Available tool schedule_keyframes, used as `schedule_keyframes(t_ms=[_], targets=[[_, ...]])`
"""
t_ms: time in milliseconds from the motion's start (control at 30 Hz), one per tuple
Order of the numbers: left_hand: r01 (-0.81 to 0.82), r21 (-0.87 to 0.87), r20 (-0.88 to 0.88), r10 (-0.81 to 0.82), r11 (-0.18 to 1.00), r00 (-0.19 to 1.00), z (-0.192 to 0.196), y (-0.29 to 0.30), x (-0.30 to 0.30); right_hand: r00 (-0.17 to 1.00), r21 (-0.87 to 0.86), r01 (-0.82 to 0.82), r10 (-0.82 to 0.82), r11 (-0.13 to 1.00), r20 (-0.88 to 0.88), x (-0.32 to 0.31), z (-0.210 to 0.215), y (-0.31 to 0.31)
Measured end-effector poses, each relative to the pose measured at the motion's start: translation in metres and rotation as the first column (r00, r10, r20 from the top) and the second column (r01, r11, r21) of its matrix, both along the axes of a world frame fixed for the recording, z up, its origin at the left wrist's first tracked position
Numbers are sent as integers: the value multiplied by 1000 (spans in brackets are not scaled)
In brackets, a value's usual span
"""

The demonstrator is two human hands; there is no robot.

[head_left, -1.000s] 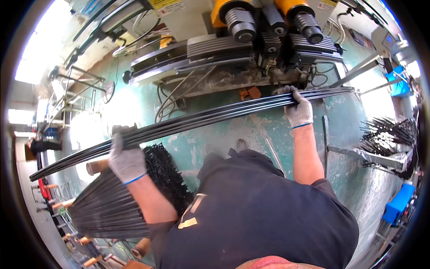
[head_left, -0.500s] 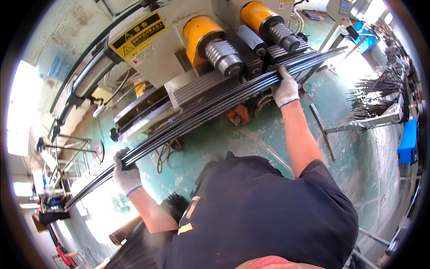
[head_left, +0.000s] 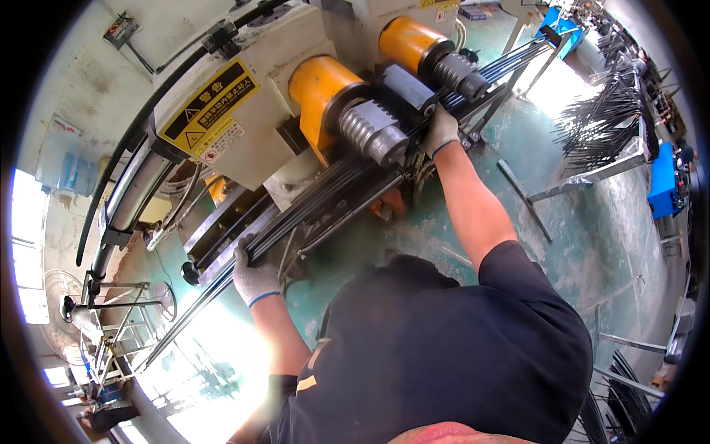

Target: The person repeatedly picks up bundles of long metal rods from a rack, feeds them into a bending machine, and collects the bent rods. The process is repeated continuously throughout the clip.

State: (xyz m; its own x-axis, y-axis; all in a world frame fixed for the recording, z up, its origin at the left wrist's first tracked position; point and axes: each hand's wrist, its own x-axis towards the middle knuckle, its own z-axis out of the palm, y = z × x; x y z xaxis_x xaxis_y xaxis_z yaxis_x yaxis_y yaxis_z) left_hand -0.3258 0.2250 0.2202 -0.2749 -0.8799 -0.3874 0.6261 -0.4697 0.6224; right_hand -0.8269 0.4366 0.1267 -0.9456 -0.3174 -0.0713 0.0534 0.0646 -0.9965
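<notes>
A bundle of long, dark metal rods (head_left: 201, 302) runs slantwise from the lower left to the upper right, along the front of a machine. My left hand (head_left: 256, 275), in a pale knitted glove with a blue cuff, is closed round the lower left part of the bundle. Beside the grooved rollers, my right hand (head_left: 441, 132), gloved alike, is closed on the rods farther up; its fingertips are partly hidden. The near grooved roller (head_left: 370, 129) and the far grooved roller (head_left: 460, 74) stick out from orange housings just above the bundle.
The machine's pale body (head_left: 259, 111) bears a yellow and black warning label (head_left: 211, 103). A rack of many thin dark rods (head_left: 603, 122) stands at the right, near a blue box (head_left: 663, 180). A metal stand (head_left: 122, 318) is at the far left.
Both hands have carried the rod bundle in toward the machine, beneath the rollers. The left hand appears farther right and the right hand farther left; my view has shifted too.
</notes>
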Motion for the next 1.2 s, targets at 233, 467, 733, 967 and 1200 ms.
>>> schedule_keyframes(t_ms=[233, 467, 733, 967, 1200], targets=[[-90, 30, -172, 93, 996, 981, -4, -16, 27, 868, 877, 195, 339, 439, -363, 49, 80, -11], [-236, 36, 67, 233, 971, 970, -26, -28, 51, 897, -183, 282, -191, 942, 399, 74, 81, -18], [-210, 62, 96, 203, 976, 974, -12, 6, -9, 886, -230, 377, -277, 897, 371, 70, 73, -15], [-43, 99, -110, 54, 994, 993, -2, 21, -23, 903, -117, 349, -300, 930, 308, 65, 69, -9], [-232, 12, -75, 233, 973, 970, -29, -15, 52, 951, -132, 276, -251, 952, 182, 55, 51, 25]])
